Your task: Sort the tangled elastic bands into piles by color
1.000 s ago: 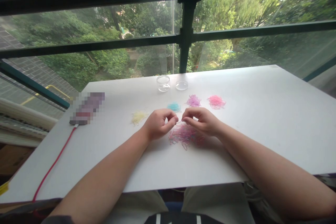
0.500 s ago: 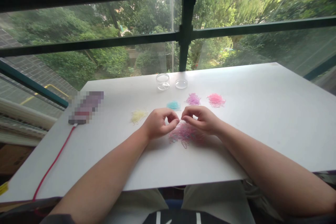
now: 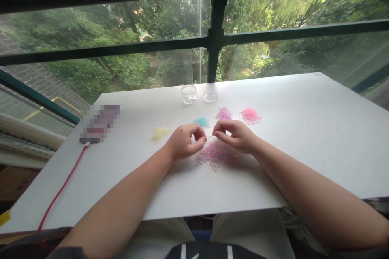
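A thin, pale rubber band (image 3: 210, 136) spans the small gap between my two hands. My left hand (image 3: 186, 142) pinches one end with thumb and forefinger; my right hand (image 3: 235, 136) pinches the other. Below them lies a loose pile of mixed rubber bands (image 3: 212, 154), mostly pink and purple, partly hidden by the hands. Sorted by colour, smaller heaps sit around: yellow bands (image 3: 160, 134) left of my left hand, blue bands (image 3: 201, 122) just beyond the fingers, purple bands (image 3: 224, 113) and pink bands (image 3: 251, 116) beyond my right hand.
Near the table's far edge stand a clear round jar (image 3: 189, 96) and, beside it, its clear lid (image 3: 210, 97). A blurred-out, phone-like object (image 3: 100, 124) lies at the left with a red cable (image 3: 63, 186) running off the white table (image 3: 304, 141). Windows rise behind.
My right hand has shifted slightly right and up, away from the left. The gap between the fingertips is wider, and the pale band now shows stretched across it.
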`<state>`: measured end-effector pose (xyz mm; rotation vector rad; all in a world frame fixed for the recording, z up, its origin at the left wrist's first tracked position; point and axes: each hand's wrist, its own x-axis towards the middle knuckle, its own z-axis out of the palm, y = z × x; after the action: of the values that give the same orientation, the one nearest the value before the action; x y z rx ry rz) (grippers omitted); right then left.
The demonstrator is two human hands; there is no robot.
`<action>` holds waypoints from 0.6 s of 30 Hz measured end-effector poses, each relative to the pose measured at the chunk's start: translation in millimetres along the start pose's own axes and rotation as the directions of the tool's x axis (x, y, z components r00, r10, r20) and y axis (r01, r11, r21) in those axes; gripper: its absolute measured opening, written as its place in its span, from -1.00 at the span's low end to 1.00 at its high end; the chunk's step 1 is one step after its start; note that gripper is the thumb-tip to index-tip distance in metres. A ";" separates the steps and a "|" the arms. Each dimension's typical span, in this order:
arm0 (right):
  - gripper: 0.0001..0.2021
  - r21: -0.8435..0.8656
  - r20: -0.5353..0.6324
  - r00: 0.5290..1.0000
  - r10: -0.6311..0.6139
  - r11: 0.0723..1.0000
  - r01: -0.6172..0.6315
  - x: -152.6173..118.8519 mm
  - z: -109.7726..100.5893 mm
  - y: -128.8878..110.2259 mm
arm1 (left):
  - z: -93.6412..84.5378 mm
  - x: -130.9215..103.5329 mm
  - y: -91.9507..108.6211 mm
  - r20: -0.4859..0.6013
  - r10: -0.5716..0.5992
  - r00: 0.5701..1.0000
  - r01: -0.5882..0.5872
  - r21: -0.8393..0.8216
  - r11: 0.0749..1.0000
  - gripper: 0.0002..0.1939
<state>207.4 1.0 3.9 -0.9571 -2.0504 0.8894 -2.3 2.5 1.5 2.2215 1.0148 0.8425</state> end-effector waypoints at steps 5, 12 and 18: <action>-0.90 0.001 0.024 1.000 -0.020 1.000 0.020 0.0 2.3 -2.5 | -2.1 -0.1 -1.0 0.053 0.042 0.998 -0.040 -0.046 0.998 -0.84; -0.90 0.015 0.033 0.999 -0.033 0.999 0.032 0.0 3.0 -3.1 | 0.9 -0.2 1.4 0.012 0.028 1.000 -0.028 -0.018 0.999 -0.90; -0.91 -0.010 0.039 0.999 -0.026 1.000 0.027 -0.1 0.5 -2.4 | 0.3 0.0 2.7 0.000 0.053 0.999 -0.053 -0.021 0.998 -0.92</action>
<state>206.2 -0.4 5.5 -0.9231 -2.0976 0.8901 -0.8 1.0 3.2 2.2393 0.9459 0.8715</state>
